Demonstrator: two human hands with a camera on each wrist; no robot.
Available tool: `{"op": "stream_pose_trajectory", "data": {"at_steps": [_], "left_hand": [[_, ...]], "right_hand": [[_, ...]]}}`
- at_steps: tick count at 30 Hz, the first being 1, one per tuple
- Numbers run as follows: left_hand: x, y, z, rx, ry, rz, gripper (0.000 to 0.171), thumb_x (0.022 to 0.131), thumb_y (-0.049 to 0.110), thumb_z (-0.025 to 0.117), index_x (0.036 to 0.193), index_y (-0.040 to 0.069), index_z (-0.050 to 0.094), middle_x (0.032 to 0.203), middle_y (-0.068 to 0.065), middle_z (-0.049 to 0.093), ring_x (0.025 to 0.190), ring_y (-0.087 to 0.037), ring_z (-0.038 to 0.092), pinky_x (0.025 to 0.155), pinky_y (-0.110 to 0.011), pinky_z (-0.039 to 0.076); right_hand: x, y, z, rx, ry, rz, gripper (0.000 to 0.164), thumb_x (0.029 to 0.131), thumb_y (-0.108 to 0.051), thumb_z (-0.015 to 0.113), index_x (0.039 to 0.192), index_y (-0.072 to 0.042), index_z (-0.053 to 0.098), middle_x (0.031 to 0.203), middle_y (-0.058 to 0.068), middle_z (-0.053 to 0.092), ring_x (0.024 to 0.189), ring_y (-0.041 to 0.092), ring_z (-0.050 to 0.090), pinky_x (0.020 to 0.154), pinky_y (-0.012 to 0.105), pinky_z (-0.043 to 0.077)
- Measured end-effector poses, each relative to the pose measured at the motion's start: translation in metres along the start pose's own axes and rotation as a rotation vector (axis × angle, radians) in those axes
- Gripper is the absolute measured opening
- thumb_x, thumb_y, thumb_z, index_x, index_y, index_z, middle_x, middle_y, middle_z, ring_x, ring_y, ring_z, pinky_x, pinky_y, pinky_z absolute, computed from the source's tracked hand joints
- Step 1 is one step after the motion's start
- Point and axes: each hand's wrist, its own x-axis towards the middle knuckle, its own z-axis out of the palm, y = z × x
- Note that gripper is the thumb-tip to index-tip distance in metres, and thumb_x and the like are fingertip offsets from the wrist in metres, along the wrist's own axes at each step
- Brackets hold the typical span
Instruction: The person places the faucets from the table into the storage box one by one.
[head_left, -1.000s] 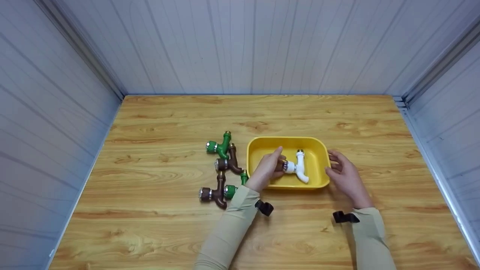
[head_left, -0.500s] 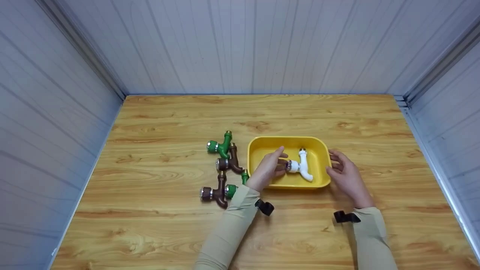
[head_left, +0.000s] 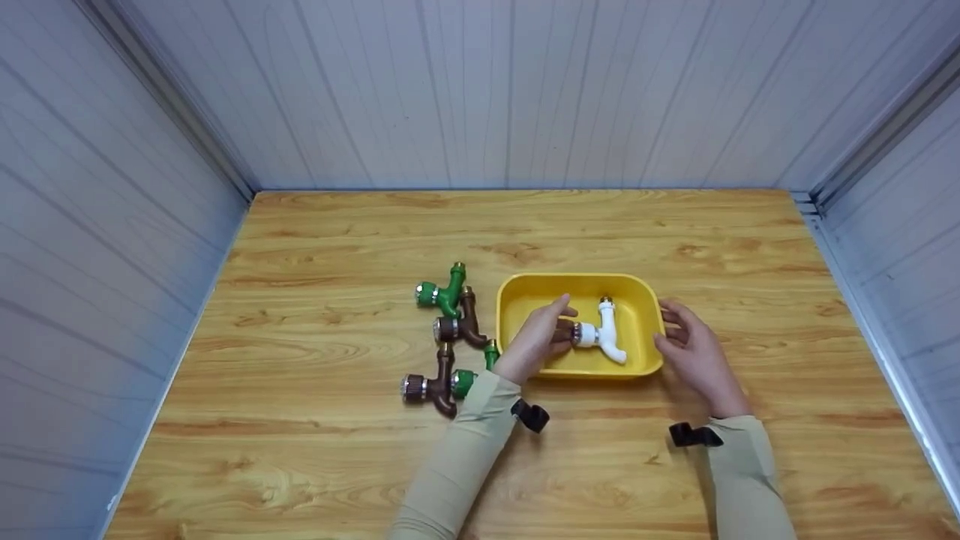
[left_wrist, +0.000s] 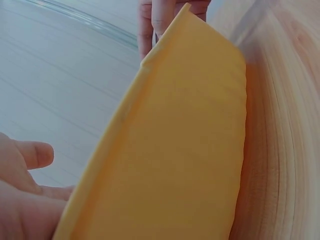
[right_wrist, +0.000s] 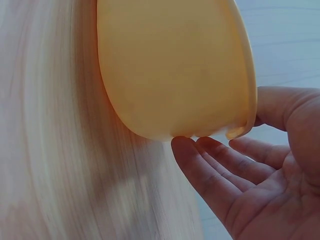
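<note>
A white plastic tap point(head_left: 609, 331) with a threaded end lies in the yellow tub point(head_left: 637, 283). My left hand point(head_left: 534, 337) reaches over the tub's near-left rim, thumb raised and fingers extended beside the tap's round handle. Some of those fingers are hidden behind the hand, so contact with the handle is unclear. At the right end of the tub, my right hand point(head_left: 694, 352) pinches the wall. The right wrist view shows fingertips point(right_wrist: 184, 145) against the outside and the thumb at the rim. In the left wrist view, the tub's wall hides the tap.
Left of the tub lie a green tap point(head_left: 448, 291), a brown tap point(head_left: 468, 322), another brown tap point(head_left: 441, 386) and a second green tap point(head_left: 463, 383), partly covered by my left forearm. Pale panel walls point(head_left: 465, 97) enclose the wooden table point(head_left: 337, 450) at back and sides.
The white tap has shifted slightly right and turned a little in the tub, away from my left hand's fingers. My right hand keeps its place on the tub's end.
</note>
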Motion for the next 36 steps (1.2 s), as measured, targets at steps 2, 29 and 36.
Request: {"op": "stream_pose_trajectory", "data": {"at_steps": [2,29,36], "left_hand": [[0.0,-0.001,0.0,0.004,-0.001,0.011,0.051,0.1,0.04,0.046,0.12,-0.006,0.056,0.101,-0.018,0.058,0.087,-0.025,0.057,0.091,-0.042,0.048],[-0.016,0.007,-0.014,0.092,-0.051,0.113,0.049,0.1,0.035,0.047,0.124,-0.007,0.054,0.128,-0.025,0.052,0.113,-0.037,0.054,0.1,-0.047,0.043],[-0.017,0.008,-0.017,0.045,-0.076,0.095,0.05,0.1,0.034,0.047,0.127,-0.008,0.052,0.128,-0.026,0.052,0.112,-0.037,0.056,0.1,-0.048,0.043]], "right_hand": [[-0.002,-0.006,0.0,0.008,-0.001,-0.001,0.053,0.092,0.006,0.056,0.14,0.011,0.034,0.13,0.031,0.047,0.115,0.041,0.052,0.093,0.022,0.046],[-0.001,-0.004,0.0,0.027,0.011,-0.041,0.053,0.09,0.009,0.056,0.138,0.012,0.036,0.128,0.032,0.048,0.115,0.041,0.051,0.092,0.019,0.046],[0.001,0.007,-0.001,0.041,0.011,-0.032,0.055,0.09,0.006,0.058,0.14,0.009,0.035,0.129,0.03,0.049,0.115,0.039,0.052,0.091,0.016,0.045]]}}
